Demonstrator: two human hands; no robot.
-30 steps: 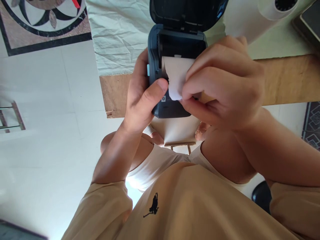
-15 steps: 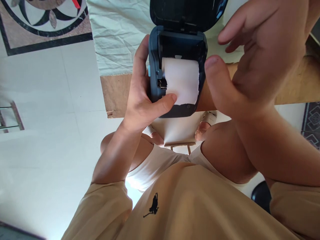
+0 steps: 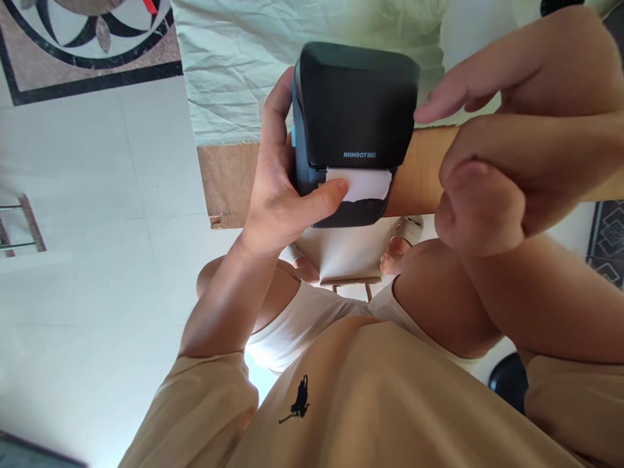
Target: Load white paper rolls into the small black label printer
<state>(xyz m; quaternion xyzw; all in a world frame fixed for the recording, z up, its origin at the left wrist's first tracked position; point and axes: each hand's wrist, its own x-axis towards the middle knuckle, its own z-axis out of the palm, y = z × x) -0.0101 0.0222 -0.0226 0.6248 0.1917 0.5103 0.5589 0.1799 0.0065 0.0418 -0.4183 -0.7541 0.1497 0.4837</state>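
My left hand (image 3: 287, 188) is wrapped round the left side of a dark blue and black label printer (image 3: 358, 107) marked NIIMBOT. Its black lid lies down over the paper bay, hiding most of the paper roll. A strip of white label paper (image 3: 365, 183) sticks out below the lid's front edge, with my left thumb pressed on it. My right hand (image 3: 517, 143) is to the right of the printer, holding nothing. Its index finger stretches to the lid's right edge, while the other fingers are bent in.
The printer is held above the edge of a wooden table (image 3: 229, 185), partly spread with a pale green cloth (image 3: 234, 71). Below are my legs and a stool (image 3: 348, 260). Tiled floor (image 3: 88, 279) spreads to the left, with a metal-barred object (image 3: 22, 224) on it.
The printer's lid has swung down from its raised position and now covers the paper roll. My right hand has turned and bent its fingers; my left hand keeps its hold.
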